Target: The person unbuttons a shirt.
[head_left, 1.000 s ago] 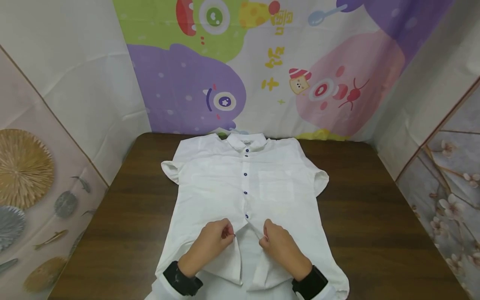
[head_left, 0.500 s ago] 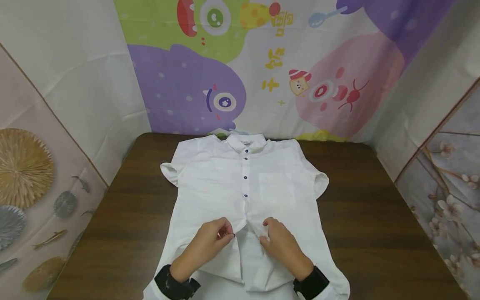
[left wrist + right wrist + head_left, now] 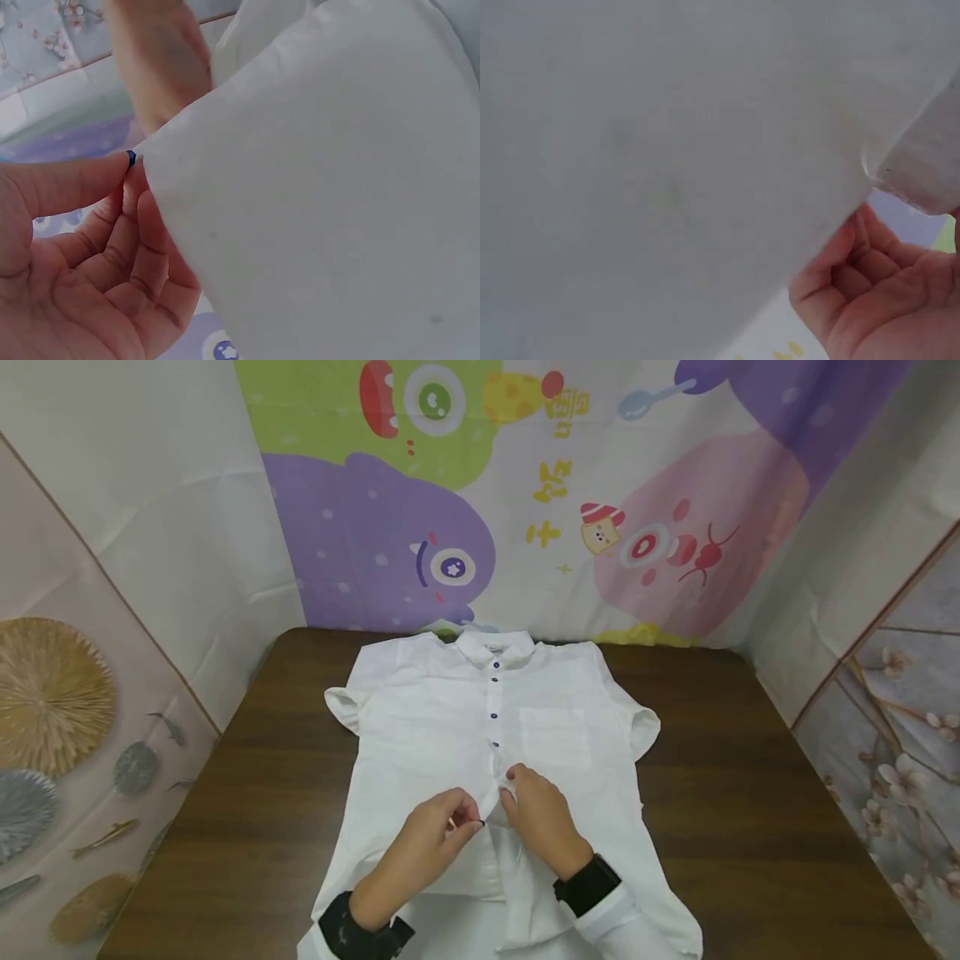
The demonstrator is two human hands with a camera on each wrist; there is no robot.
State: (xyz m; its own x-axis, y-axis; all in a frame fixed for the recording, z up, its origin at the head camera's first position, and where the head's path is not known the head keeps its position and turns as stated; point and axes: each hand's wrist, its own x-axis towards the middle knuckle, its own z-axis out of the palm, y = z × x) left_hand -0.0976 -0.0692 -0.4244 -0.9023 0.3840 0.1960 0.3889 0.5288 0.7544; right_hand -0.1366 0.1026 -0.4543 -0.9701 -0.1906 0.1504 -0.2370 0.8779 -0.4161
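A white short-sleeved shirt (image 3: 427,718) lies front up, its collar at the far side and dark buttons down the middle. Its lower front hangs apart. My left hand (image 3: 438,831) pinches a small blue button (image 3: 131,158) at one front edge, between thumb and index finger; the other fingers curl loosely below. Close by on the right, my right hand (image 3: 543,818) pinches the opposite front edge. In the right wrist view the cloth covers much of that hand's fingertips. Raised shirt fabric (image 3: 307,172) fills much of both wrist views.
The shirt lies on a dark brown wooden table (image 3: 720,827). A cartoon-printed cloth (image 3: 540,585) hangs behind the far edge, with patterned panels at both sides. A black band (image 3: 588,885) sits on each wrist.
My right hand has moved up and to the left, nearer the left hand, bringing the shirt's edge along. The left hand has shifted slightly right with the button still pinched.
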